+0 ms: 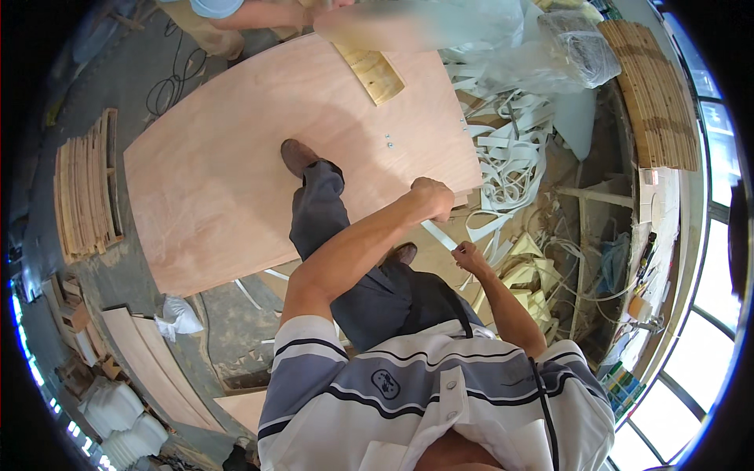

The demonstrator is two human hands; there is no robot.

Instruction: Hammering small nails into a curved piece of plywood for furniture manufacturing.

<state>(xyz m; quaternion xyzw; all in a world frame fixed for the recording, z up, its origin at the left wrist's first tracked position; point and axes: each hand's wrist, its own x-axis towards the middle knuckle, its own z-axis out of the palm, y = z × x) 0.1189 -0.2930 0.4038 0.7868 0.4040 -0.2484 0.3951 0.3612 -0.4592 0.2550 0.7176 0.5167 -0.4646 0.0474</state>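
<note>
A flat white strap runs short and taut between my two hands, beside the right edge of the plywood panel. My left hand is a closed fist at the panel's lower right corner, with the strap coming out below it. Lower and to the right, my right hand pinches the strap's other visible end. One of my brown shoes rests on top of the panel; the other shoe is below its near edge. Loose strap trails near my right hand.
A wooden block and small metal pieces lie on the panel. Tangled white strapping heaps to the right, below clear plastic wrap. Stacked boards stand left. Across the panel, another person's arm reaches in.
</note>
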